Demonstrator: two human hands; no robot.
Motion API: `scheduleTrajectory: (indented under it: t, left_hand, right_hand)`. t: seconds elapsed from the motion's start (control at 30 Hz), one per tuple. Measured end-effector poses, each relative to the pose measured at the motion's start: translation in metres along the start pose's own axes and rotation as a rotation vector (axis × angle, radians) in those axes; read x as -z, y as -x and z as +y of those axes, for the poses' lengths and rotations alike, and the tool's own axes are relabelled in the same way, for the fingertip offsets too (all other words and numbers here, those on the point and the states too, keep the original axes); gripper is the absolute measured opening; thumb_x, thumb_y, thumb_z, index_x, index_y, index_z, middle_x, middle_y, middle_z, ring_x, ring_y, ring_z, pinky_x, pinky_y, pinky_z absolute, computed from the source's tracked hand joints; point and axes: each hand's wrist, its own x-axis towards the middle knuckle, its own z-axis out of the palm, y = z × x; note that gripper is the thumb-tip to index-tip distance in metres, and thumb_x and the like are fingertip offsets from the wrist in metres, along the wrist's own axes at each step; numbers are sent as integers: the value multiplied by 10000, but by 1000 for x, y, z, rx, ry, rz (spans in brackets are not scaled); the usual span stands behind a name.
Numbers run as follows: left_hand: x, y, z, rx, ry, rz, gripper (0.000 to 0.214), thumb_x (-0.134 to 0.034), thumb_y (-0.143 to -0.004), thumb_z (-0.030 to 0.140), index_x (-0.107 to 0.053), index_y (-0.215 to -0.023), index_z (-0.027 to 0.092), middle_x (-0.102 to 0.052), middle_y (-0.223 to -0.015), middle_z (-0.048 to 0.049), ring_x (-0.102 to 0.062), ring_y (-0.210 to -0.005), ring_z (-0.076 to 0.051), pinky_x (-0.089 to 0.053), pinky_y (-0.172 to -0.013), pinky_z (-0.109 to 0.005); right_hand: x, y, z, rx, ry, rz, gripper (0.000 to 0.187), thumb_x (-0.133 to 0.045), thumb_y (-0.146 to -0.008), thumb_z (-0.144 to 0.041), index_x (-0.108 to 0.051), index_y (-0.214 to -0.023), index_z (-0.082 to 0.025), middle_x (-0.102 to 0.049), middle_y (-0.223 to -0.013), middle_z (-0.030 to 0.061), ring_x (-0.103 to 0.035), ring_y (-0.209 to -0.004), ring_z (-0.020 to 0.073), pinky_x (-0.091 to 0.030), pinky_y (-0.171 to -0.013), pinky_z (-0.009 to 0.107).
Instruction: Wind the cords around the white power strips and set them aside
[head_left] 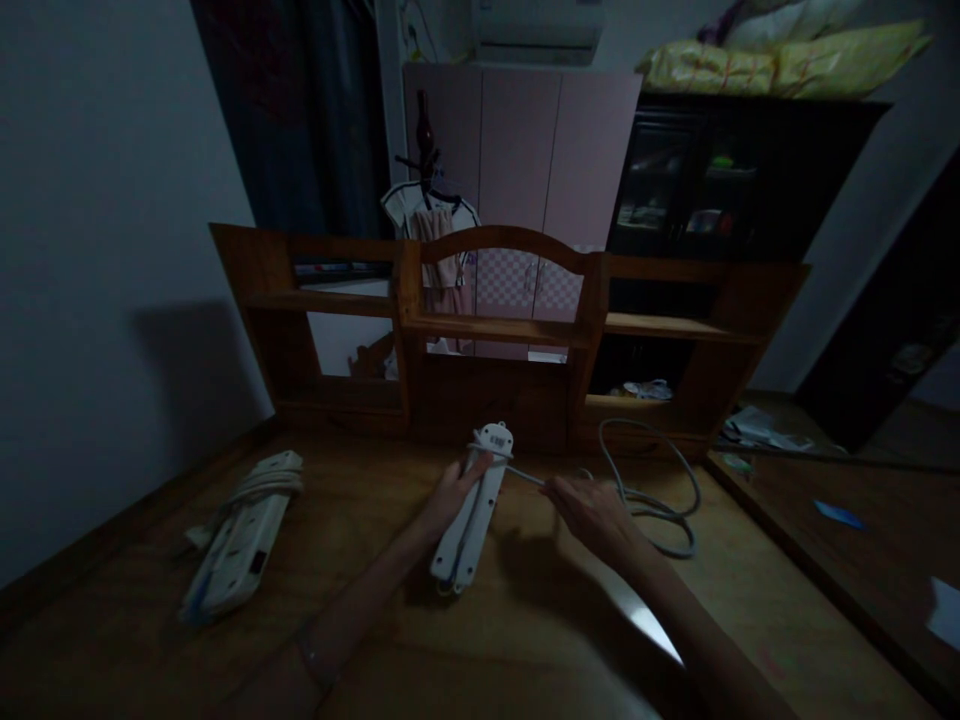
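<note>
A white power strip [475, 510] lies lengthwise on the wooden desk [375, 640], with its grey cable [660, 500] wound round its far end and trailing off in loose loops to the right. My left hand [450, 492] grips the strip's left side near the far end, fingers curled on it. My right hand [589, 510] is closed on the cable just right of the strip, pulling it taut between hand and strip.
A second white power strip [240, 545] with its cord bundled on top lies at the desk's left. A wooden shelf unit [495, 330] stands along the desk's back edge. Behind are a pink wardrobe [525, 150] and a dark cabinet [720, 170].
</note>
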Motion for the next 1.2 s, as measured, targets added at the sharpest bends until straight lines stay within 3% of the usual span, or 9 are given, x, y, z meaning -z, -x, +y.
scheduleTrajectory:
  t: [0.17, 0.3, 0.43, 0.53, 0.63, 0.8, 1.0, 1.2]
  left_hand:
    - [-4, 6, 10, -135, -242, 46, 517, -567, -780, 607, -584, -1019, 149, -620, -720, -13, -590, -582, -141, -447, -524, -221]
    - [-1, 9, 13, -207, -506, 192, 546, -521, -815, 603, -556, -1131, 158, -658, -875, -73, -636, -735, -212, -470, -632, -280]
    - [2, 8, 6, -390, -935, 397, 616, -534, -849, 518, -391, -1339, 172, -596, -1153, -164, -599, -1009, -305, -459, -781, -357]
    - [-4, 12, -4, -517, -1249, 430, 668, -571, -857, 400, -270, -1415, 191, -490, -1288, -189, -556, -1080, -317, -456, -815, -375]
    - [-14, 19, -10, -563, -1421, 398, 690, -582, -855, 331, -228, -1429, 185, -493, -1241, -169, -567, -1025, -282, -465, -810, -358]
    - [-28, 29, -13, -557, -1528, 302, 674, -577, -853, 268, -227, -1412, 134, -509, -1159, -147, -546, -1001, -257, -459, -844, -357]
    - [-33, 31, -13, -605, -1498, 188, 491, -510, -886, 420, -401, -1272, 135, -528, -1124, -134, -528, -1018, -259, -450, -873, -374]
    - [-37, 38, -5, -564, -1455, -32, 434, -488, -872, 510, -509, -1130, 162, -578, -1007, -113, -568, -926, -260, -469, -793, -363]
  right_hand:
    - [13, -3, -12, 3, 52, 85, 274, -416, -987, -306, -548, -786, -174, -632, -654, 20, -553, -553, 129, -190, -510, 287]
    - [20, 1, -15, -34, 33, 143, 287, -440, -980, -346, -535, -767, -180, -615, -645, 14, -552, -571, 134, -226, -547, 285]
    - [24, 4, -21, -5, 14, 189, 288, -455, -973, -344, -518, -742, -184, -592, -642, 6, -537, -576, 129, -238, -552, 291]
    - [22, 5, -30, 84, 5, 202, 262, -459, -972, -308, -517, -746, -188, -584, -649, 2, -529, -579, 125, -261, -551, 295]
    - [17, 6, -40, 208, 10, 166, 214, -442, -975, -246, -535, -790, -193, -589, -670, 3, -528, -595, 130, -295, -563, 295]
    - [13, 8, -45, 336, -15, 126, 162, -424, -977, -200, -569, -908, -178, -621, -749, 20, -547, -629, 136, -318, -567, 294]
    - [31, 9, -21, 125, -104, 233, 258, -509, -942, -365, -570, -763, -190, -586, -661, 11, -531, -595, 130, -299, -554, 277]
    - [44, 10, -15, 98, -198, 230, 296, -580, -880, -442, -568, -730, -187, -578, -651, 9, -517, -597, 134, -304, -568, 270]
